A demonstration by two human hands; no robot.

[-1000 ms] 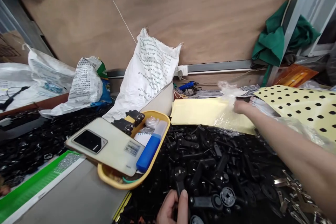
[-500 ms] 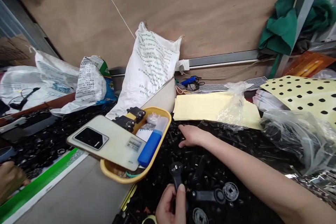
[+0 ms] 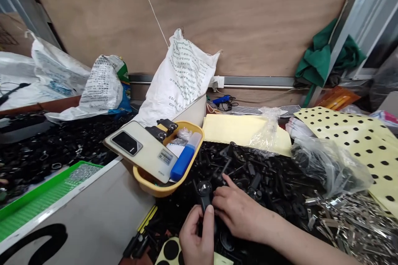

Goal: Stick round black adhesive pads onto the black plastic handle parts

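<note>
With our left hand [image 3: 199,238] we grasp a black plastic part [image 3: 204,201] between thumb and fingers, that grip closed on its shaft. The part is tilted over the near side of the worktop [image 3: 259,256], its round head up and pointing away from us. Our right hand [image 3: 241,211] is just beside it on the right, fingers bent toward the part and index finger stretched forward; we cannot tell whether its grip is clenched on anything or released.

Around and beyond our hands we have a heap of black pieces [image 3: 280,174]. Below the left hand is a pale yellow sheet with black discs [image 3: 169,252], partly hidden by that hand. To the left, a yellow basket [image 3: 155,191] holds a blue case [image 3: 182,163], and a phone [image 3: 152,153] lies aslant across its rim. Left of the basket runs a grey partition [image 3: 102,211], with a green tray [image 3: 46,198] past it.

Toward the worktop's far edge we see plain yellow sheets [image 3: 226,130] with crumpled clear film [image 3: 267,130] on top. Toward the right edge are loose metal pieces [image 3: 357,227], a clear plastic bag [image 3: 336,167] and a dotted yellow sheet [image 3: 351,132].
</note>
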